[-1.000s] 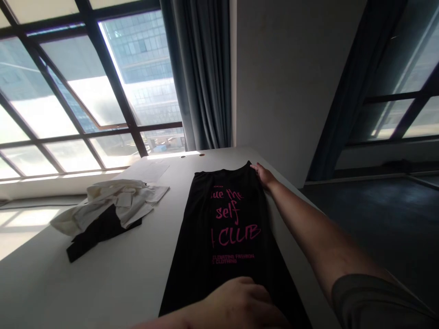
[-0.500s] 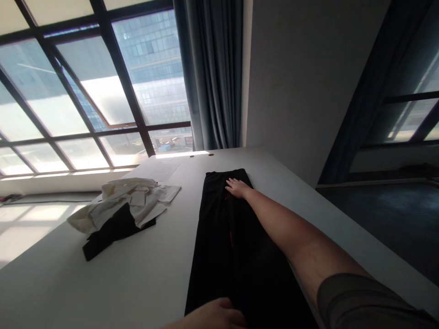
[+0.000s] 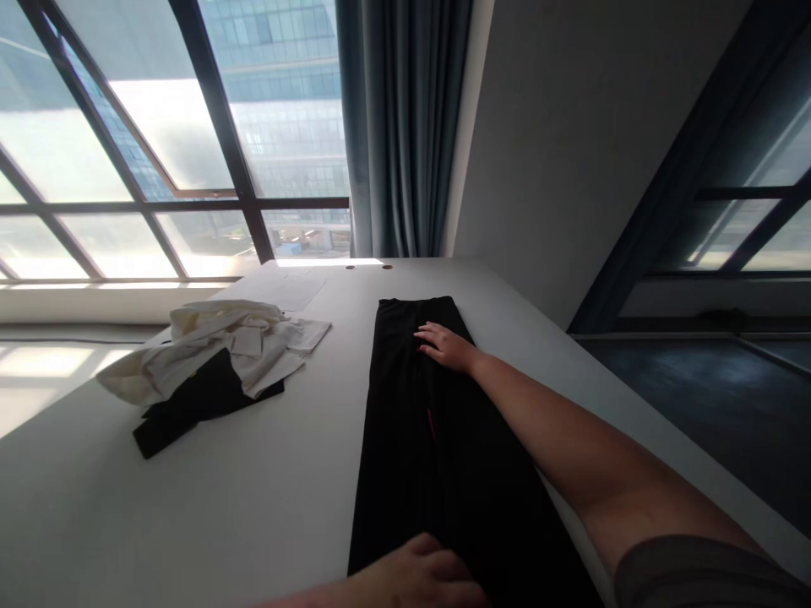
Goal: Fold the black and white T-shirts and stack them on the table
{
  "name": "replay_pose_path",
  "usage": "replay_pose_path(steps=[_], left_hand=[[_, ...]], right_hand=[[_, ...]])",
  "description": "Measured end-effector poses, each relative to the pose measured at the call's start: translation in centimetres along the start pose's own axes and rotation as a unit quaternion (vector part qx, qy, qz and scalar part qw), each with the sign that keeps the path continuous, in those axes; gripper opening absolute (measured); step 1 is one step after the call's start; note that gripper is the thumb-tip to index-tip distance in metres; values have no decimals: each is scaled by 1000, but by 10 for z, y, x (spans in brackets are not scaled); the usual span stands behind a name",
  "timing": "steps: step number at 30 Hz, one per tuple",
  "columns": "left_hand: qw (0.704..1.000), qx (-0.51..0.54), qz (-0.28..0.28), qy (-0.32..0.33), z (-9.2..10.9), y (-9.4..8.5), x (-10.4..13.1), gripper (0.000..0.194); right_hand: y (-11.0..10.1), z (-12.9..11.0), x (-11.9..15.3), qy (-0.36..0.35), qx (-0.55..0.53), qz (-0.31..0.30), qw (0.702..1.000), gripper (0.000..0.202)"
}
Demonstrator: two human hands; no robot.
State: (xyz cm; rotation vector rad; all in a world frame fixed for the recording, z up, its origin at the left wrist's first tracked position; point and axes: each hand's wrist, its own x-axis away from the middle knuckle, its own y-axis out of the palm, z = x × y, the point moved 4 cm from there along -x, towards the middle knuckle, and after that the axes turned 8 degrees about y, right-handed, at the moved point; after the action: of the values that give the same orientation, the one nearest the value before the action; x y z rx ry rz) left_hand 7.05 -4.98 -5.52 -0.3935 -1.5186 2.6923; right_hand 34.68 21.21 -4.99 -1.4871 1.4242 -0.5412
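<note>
Black trousers point(image 3: 405, 422) lie lengthwise on the white table point(image 3: 304, 481), waistband at the far end, with a thin red mark near the middle. My right hand point(image 3: 443, 346) rests on them just below the waistband, its fingers spread and pointing left. Low in the view my left hand point(image 3: 424, 578) is on the nearer part of the trousers, with its fingers curled; what they hold, if anything, is hidden beneath them.
At the table's left lies a crumpled pile of white cloth point(image 3: 253, 342) with a black garment point(image 3: 196, 401). A paper sheet point(image 3: 285, 291) is behind it. Two round holes mark the far edge. Windows and a blue curtain point(image 3: 405, 127) stand beyond.
The view has tilted down slightly. My right hand has slid a little nearer along the trousers, its fingers still spread. My left hand has moved slightly to the right.
</note>
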Motion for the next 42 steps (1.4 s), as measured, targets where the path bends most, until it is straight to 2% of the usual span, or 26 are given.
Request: replay_pose_path(steps=[5, 9, 10, 12, 15, 17, 19, 23, 24, 26, 30, 33, 38, 40, 41, 42], left_hand=[[994, -106, 18, -22, 9, 10, -8, 20], [982, -187, 19, -21, 26, 4, -10, 16], [981, -188, 30, -32, 31, -2, -10, 12], [981, -149, 91, -88, 36, -20, -7, 10], [950, -35, 206, -233, 34, -52, 1, 20], [914, 37, 240, -325, 25, -67, 7, 16], [881, 103, 249, -389, 13, -75, 10, 14], [844, 165, 266, -436, -6, -79, 11, 18], [838, 173, 268, -443, -11, -78, 12, 18], [822, 194, 272, -461, -19, -75, 14, 19], [796, 246, 285, -474, -33, -69, 21, 22], [811, 264, 284, -438, -35, -66, 22, 27], [853, 258, 269, -366, -17, -72, 15, 29], [877, 241, 225, -350, -5, -78, 12, 29], [894, 222, 189, -339, 1, -81, 11, 32], [914, 193, 147, -324, 9, -84, 10, 42]], right_hand=[[-13, -57, 84, -61, -16, -2, 998, 44], [-34, -99, 161, -65, -34, -10, 997, 39], [-40, -110, 177, -61, -48, -15, 997, 36], [-53, -131, 203, -47, -101, -35, 993, 35], [-71, -165, 228, -51, -216, -98, 970, 57], [-79, -184, 236, -68, -259, -145, 953, 75], [-81, -194, 241, -65, -251, -176, 950, 86], [-64, -190, 246, -22, -149, -217, 964, 124], [-58, -188, 246, -20, -125, -221, 967, 127], [-51, -184, 245, -30, -88, -214, 972, 117], [-53, -172, 239, -44, -58, -143, 987, 101], [-56, -167, 236, -55, -62, -110, 991, 92], [-55, -183, 236, -96, -118, -98, 983, 50], [-60, -188, 235, -86, -176, -101, 975, 26], [-63, -189, 234, -74, -211, -114, 968, 20], [-67, -189, 234, -62, -245, -132, 959, 26]])
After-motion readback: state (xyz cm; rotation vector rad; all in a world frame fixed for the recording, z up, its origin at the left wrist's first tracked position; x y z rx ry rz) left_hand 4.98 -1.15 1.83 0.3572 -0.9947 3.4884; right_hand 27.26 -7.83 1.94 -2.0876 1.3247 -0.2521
